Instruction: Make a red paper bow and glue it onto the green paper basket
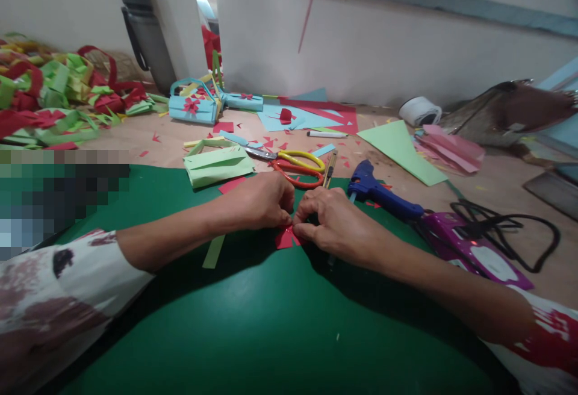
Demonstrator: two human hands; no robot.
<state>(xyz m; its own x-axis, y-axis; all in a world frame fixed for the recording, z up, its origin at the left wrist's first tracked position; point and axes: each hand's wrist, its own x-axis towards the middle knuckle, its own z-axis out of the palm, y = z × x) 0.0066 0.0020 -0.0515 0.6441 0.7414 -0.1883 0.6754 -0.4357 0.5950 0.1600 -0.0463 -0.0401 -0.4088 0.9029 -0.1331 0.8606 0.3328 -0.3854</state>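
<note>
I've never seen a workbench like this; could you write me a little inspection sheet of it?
Surface: green surface in front, brown table behind.
Things in hand: small red paper; full shape hidden by fingers.
Clutter: open-handled scissors, blue glue gun, green paper bag, scattered red scraps.
Hands: left hand and right hand both pinch the red paper.
Cables: black cable looped beside the purple power strip.
Surroundings: pale wall, dark bottle, colourful paper pile at far left.
</note>
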